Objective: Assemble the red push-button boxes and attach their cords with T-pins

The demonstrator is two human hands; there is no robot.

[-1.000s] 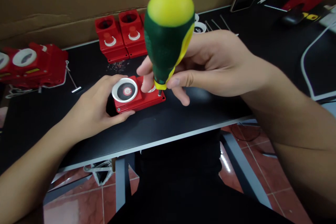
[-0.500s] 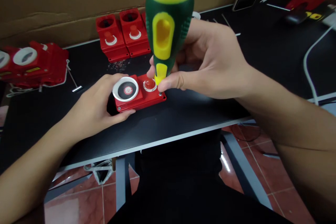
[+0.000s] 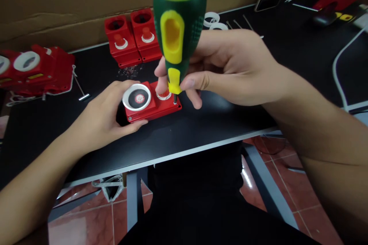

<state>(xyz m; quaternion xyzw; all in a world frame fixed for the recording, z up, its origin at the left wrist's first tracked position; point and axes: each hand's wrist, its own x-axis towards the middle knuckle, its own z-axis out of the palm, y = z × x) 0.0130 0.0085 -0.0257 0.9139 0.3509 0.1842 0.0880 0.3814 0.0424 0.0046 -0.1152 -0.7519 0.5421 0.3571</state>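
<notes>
Red box [image 3: 149, 108] on black table [image 3: 201, 130], left hand [image 3: 106, 116] gripping it; right hand [image 3: 230, 69] clasps upright screwdriver [image 3: 178, 26].

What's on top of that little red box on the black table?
On the small red plastic box sit a white-rimmed black disc and a round red button. The tip of the green-and-yellow screwdriver stands on its near right corner; what lies under it is covered.

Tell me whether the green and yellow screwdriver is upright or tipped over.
Upright, leaning slightly. The screwdriver stands handle-up, its tip down at the right corner of the red box, gripped low by the right hand.
</notes>
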